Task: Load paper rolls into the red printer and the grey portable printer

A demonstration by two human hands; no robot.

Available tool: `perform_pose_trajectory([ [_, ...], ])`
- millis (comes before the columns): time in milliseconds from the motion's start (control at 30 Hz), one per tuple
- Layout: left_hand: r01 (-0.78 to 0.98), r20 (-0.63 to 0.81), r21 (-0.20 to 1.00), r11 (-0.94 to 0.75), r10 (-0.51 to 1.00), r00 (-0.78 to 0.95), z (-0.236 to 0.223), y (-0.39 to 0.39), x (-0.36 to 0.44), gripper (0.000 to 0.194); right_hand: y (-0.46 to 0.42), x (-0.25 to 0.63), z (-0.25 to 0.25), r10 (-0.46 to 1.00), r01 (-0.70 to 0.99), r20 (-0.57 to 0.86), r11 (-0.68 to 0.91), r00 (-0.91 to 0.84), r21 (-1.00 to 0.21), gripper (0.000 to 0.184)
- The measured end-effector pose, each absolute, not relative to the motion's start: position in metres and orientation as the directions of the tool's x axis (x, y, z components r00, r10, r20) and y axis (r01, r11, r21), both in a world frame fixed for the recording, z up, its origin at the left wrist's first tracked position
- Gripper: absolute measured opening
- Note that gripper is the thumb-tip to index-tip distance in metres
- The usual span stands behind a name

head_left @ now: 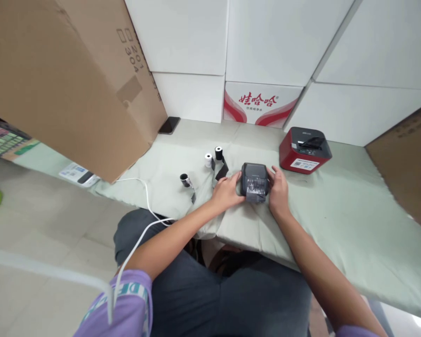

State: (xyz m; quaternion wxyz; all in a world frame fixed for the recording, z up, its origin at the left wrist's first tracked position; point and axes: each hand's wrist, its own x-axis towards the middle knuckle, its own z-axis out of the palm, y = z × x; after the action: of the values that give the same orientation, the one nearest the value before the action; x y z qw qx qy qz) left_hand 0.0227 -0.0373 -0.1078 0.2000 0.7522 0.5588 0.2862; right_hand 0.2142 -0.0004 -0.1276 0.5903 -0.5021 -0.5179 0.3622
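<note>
Ahead of you — black device (254,171), long axis running away; your left hand (227,193) and right hand (279,193) grip opposite sides — equally near.

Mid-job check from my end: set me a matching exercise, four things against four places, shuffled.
Things:
1. dark device
2. red-sided device
3. phone
4. white cable

Places:
A. between the left brown carton and the white boxes
B. trailing over the table's near edge
C. between left hand and right hand
D. to the right of the right hand

Pairs: 1-C, 2-D, 3-A, 4-B.
</note>
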Motion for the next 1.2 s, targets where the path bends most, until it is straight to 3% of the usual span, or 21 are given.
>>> perform_pose_trajectory([
  [333, 0.746, 0.251, 0.57, -0.344, 0.938, 0.241, -0.117, -0.035, 0.025, 0.084, -0.01, 0.212, -0.114, 0.921, 0.058, 0.227, 0.221, 0.315, -0.974, 0.047],
  [700, 0.796, 0.3, 0.409, -0.446, 0.889, 0.345, -0.114, -0.036, 0.024, 0.086, -0.008, 0.213, -0.109, 0.918, -0.04, 0.11, 0.135, 0.382, -0.99, 0.036],
  [1200, 0.792, 0.291, 0.408, -0.453, 0.887, 0.358, -0.112, -0.039, 0.024, 0.085, -0.005, 0.215, -0.122, 0.894, 0.222, 0.29, 0.223, 0.341, -0.949, 0.043],
])
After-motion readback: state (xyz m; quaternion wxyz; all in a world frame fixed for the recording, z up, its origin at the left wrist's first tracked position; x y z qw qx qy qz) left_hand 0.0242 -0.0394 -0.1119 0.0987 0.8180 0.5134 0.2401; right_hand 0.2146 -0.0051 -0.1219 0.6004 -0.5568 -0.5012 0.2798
